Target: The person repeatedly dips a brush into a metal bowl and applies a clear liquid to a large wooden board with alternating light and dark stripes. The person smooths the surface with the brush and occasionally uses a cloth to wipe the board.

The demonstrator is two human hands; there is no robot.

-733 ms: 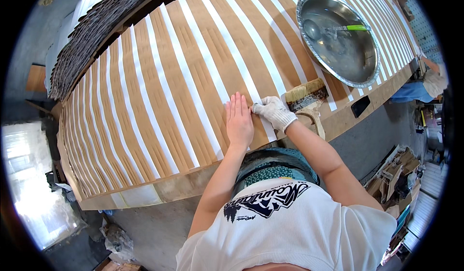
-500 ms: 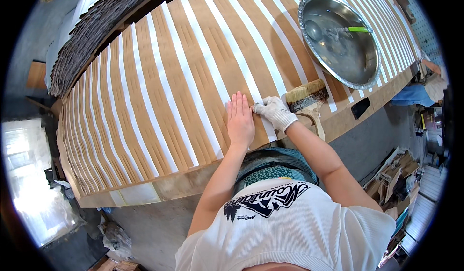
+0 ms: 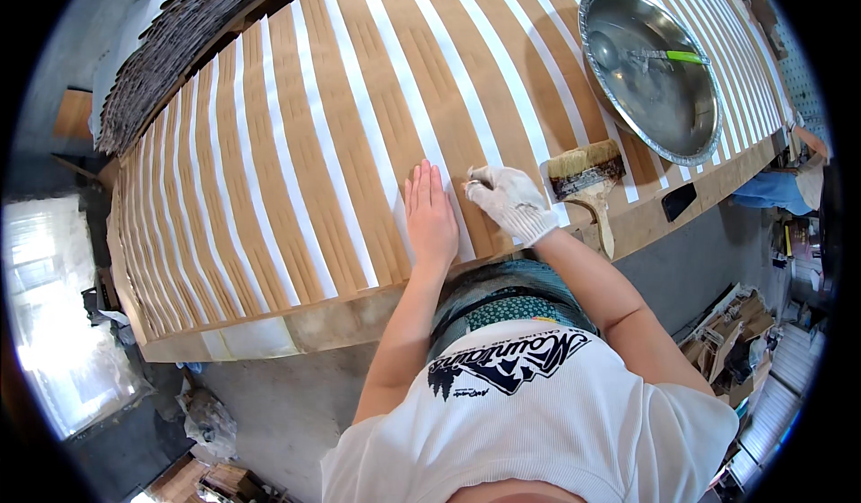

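My bare left hand [image 3: 430, 216] lies flat, fingers together and pointing away from me, on long brown paper strips [image 3: 359, 225] that alternate with white bands. Just to its right is my right hand [image 3: 509, 200], in a white knitted glove. Its thumb and index finger curl together over the strips; whatever they may pinch is too small to make out. Close to the right of the glove, a wide flat brush [image 3: 585, 173] with dark, wet-looking bristle roots rests near the table edge, its wooden handle [image 3: 601, 221] toward me.
A metal basin [image 3: 695, 149] of cloudy liquid stands at the right on the strips, with a green-handled tool [image 3: 673, 56] in it. A black phone [image 3: 679, 201] lies on the table's edge [image 3: 350, 324]. Another person [image 3: 789, 189] is at the far right. Dark ridged sheets [image 3: 170, 59] are stacked behind.
Both hands have shifted left across the strips. My right hand has drawn a little apart from the left. The whole view has moved slightly; the brush and basin stay put.
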